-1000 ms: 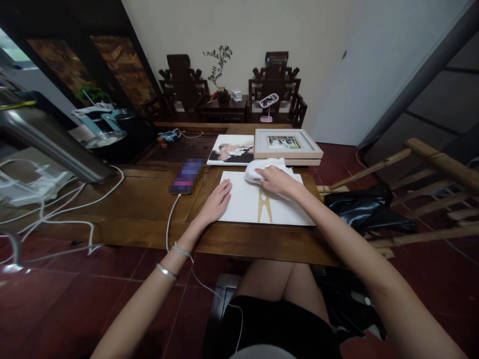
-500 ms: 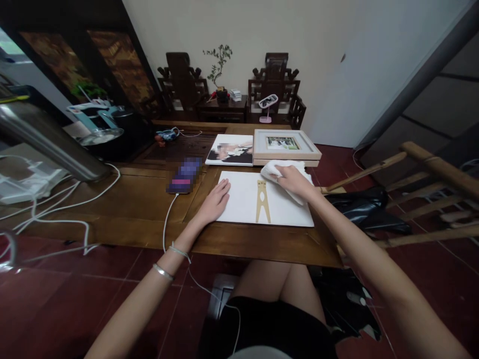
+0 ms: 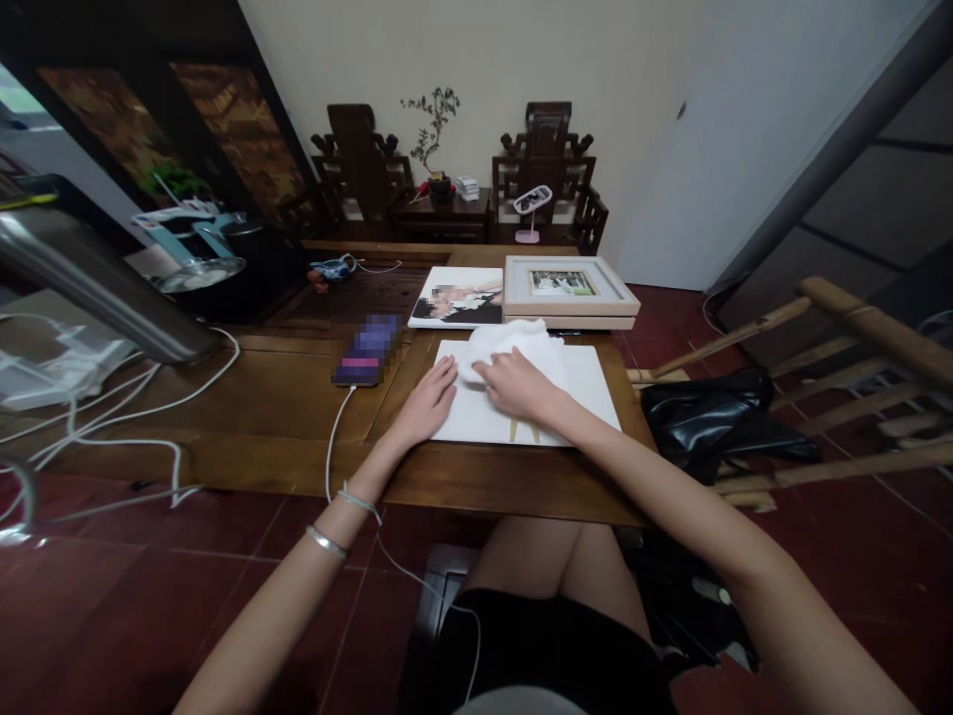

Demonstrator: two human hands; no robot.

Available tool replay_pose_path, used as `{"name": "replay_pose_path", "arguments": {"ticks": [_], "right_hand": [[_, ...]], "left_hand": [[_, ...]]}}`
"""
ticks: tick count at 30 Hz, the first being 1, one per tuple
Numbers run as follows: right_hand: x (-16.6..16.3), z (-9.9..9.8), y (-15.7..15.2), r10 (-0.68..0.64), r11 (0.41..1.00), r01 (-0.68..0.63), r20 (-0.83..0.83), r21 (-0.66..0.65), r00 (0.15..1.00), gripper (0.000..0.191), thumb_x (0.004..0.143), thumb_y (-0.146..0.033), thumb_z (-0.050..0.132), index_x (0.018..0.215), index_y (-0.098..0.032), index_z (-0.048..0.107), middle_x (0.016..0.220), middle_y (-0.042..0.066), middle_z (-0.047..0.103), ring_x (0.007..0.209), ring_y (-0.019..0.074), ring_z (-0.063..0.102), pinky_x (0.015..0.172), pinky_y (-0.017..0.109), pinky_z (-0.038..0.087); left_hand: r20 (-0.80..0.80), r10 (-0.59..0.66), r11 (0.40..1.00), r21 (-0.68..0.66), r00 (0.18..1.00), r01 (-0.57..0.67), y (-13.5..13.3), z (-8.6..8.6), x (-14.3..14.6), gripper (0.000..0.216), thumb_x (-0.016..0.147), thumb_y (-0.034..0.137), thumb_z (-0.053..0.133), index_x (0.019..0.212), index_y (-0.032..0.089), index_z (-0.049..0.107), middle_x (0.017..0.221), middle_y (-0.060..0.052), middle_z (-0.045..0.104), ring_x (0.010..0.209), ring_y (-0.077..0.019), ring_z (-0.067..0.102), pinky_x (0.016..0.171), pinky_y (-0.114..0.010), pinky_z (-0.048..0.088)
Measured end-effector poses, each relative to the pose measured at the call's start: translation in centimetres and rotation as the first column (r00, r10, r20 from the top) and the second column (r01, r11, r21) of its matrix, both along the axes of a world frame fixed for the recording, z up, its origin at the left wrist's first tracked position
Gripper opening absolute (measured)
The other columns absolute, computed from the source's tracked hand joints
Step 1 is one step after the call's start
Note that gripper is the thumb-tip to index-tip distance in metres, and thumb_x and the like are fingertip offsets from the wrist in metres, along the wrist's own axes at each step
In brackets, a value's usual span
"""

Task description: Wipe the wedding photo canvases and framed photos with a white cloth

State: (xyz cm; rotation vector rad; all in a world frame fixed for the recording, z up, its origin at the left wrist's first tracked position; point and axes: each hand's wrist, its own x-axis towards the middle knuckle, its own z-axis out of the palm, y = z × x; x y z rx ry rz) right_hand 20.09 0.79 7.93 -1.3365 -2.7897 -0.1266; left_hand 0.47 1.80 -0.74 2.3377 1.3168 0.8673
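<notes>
A white panel (image 3: 585,387) with a gold clip-shaped mark lies flat near the front edge of the wooden table (image 3: 283,407). My right hand (image 3: 517,385) presses a crumpled white cloth (image 3: 506,343) onto the panel's left half, fingers curled over the cloth. My left hand (image 3: 428,402) lies flat with fingers stretched out on the panel's left edge, holding nothing.
Behind the panel lie a framed photo (image 3: 570,288) and an unframed print (image 3: 462,296). A phone (image 3: 366,350) on a white cable rests to the left. A black bag (image 3: 715,417) and wooden chair rails stand to the right; loose cables lie at far left.
My right hand has slid the cloth from the panel's upper right across to its left half, close to my left hand. The left hand has stayed put.
</notes>
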Motion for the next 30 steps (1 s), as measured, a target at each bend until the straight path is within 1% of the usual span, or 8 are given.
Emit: {"name": "replay_pose_path", "arguments": {"ticks": [6, 10, 12, 15, 20, 23, 26, 30], "right_hand": [[0.7, -0.8, -8.9, 0.217, 0.971, -0.225, 0.097, 0.078, 0.971, 0.026, 0.084, -0.015, 0.044, 0.105, -0.014, 0.061, 0.097, 0.017, 0.062, 0.104, 0.0326, 0.053, 0.094, 0.051, 0.034], [1.2, -0.6, -11.2, 0.283, 0.958, -0.285, 0.055, 0.03, 0.958, 0.022, 0.083, -0.019, 0.05, 0.102, -0.017, 0.062, 0.098, 0.015, 0.062, 0.105, 0.0308, 0.052, 0.095, 0.047, 0.035], [1.4, -0.3, -10.1, 0.253, 0.967, -0.253, 0.032, 0.007, 0.967, 0.025, 0.082, -0.016, 0.049, 0.103, -0.016, 0.061, 0.1, 0.015, 0.062, 0.101, 0.0277, 0.054, 0.091, 0.042, 0.038], [1.5, 0.0, -6.6, 0.164, 0.986, -0.164, 0.025, -0.006, 0.986, 0.031, 0.082, -0.012, 0.045, 0.109, -0.014, 0.06, 0.102, 0.017, 0.063, 0.093, 0.0249, 0.058, 0.084, 0.037, 0.041], [1.0, 0.3, 0.4, 0.045, 0.999, -0.045, -0.002, -0.018, 0.999, 0.039, 0.084, -0.012, 0.041, 0.122, -0.012, 0.053, 0.106, 0.018, 0.063, 0.093, 0.0266, 0.059, 0.08, 0.036, 0.042], [0.4, 0.0, 2.9, -0.014, 1.0, 0.014, -0.006, -0.001, 1.0, 0.04, 0.085, -0.011, 0.04, 0.123, -0.011, 0.052, 0.108, 0.019, 0.063, 0.094, 0.0277, 0.059, 0.08, 0.037, 0.042], [-0.4, -0.6, 3.2, -0.043, 0.998, 0.042, 0.02, 0.051, 0.999, 0.04, 0.085, -0.009, 0.039, 0.122, -0.012, 0.053, 0.11, 0.02, 0.061, 0.099, 0.0295, 0.057, 0.085, 0.042, 0.04], [-0.9, -1.3, 0.7, 0.028, 0.994, -0.037, 0.085, 0.102, 0.996, 0.038, 0.087, -0.006, 0.034, 0.116, -0.012, 0.059, 0.109, 0.019, 0.06, 0.107, 0.0313, 0.052, 0.091, 0.049, 0.036]], "left_hand": [[0.018, 0.011, 1.0, -0.001, 1.0, -0.011, 0.0, -0.1, 0.1, 0.048, 0.092, 0.032, 0.035, 0.135, 0.014, 0.047, 0.147, -0.011, 0.039, 0.139, -0.024, 0.031, 0.115, -0.046, 0.023], [0.008, 0.009, 1.0, 0.001, 1.0, -0.009, -0.1, 0.1, 0.1, 0.049, 0.092, 0.033, 0.035, 0.134, 0.011, 0.049, 0.147, -0.013, 0.038, 0.139, -0.0246, 0.031, 0.115, -0.045, 0.023], [0.0, 0.01, 1.0, -0.001, 1.0, -0.01, -0.1, 0.2, 0.1, 0.049, 0.092, 0.033, 0.035, 0.134, 0.011, 0.049, 0.147, -0.014, 0.039, 0.138, -0.0245, 0.031, 0.115, -0.045, 0.023], [-0.004, 0.015, 1.0, -0.01, 1.0, -0.015, -0.1, 0.2, 0.1, 0.05, 0.092, 0.033, 0.035, 0.135, 0.011, 0.048, 0.147, -0.013, 0.038, 0.139, -0.0245, 0.031, 0.115, -0.045, 0.023], [-0.01, 0.006, 1.0, -0.018, 1.0, -0.006, -0.1, 0.2, 0.1, 0.049, 0.093, 0.033, 0.034, 0.135, 0.012, 0.047, 0.148, -0.012, 0.037, 0.139, -0.0239, 0.029, 0.115, -0.045, 0.022], [-0.007, 0.01, 1.0, -0.018, 1.0, -0.01, -0.1, 0.2, 0.1, 0.05, 0.092, 0.033, 0.035, 0.136, 0.012, 0.046, 0.148, -0.012, 0.037, 0.139, -0.0244, 0.03, 0.115, -0.045, 0.022], [-0.002, 0.015, 1.0, -0.016, 1.0, -0.015, -0.1, 0.2, 0.1, 0.051, 0.092, 0.035, 0.034, 0.135, 0.01, 0.047, 0.147, -0.014, 0.038, 0.139, -0.0251, 0.03, 0.115, -0.045, 0.022], [0.036, -0.002, 1.0, -0.02, 0.999, 0.003, -0.1, 0.2, 0.2, 0.047, 0.092, 0.034, 0.034, 0.133, 0.016, 0.051, 0.147, -0.01, 0.04, 0.139, -0.0237, 0.03, 0.115, -0.045, 0.023]]}}
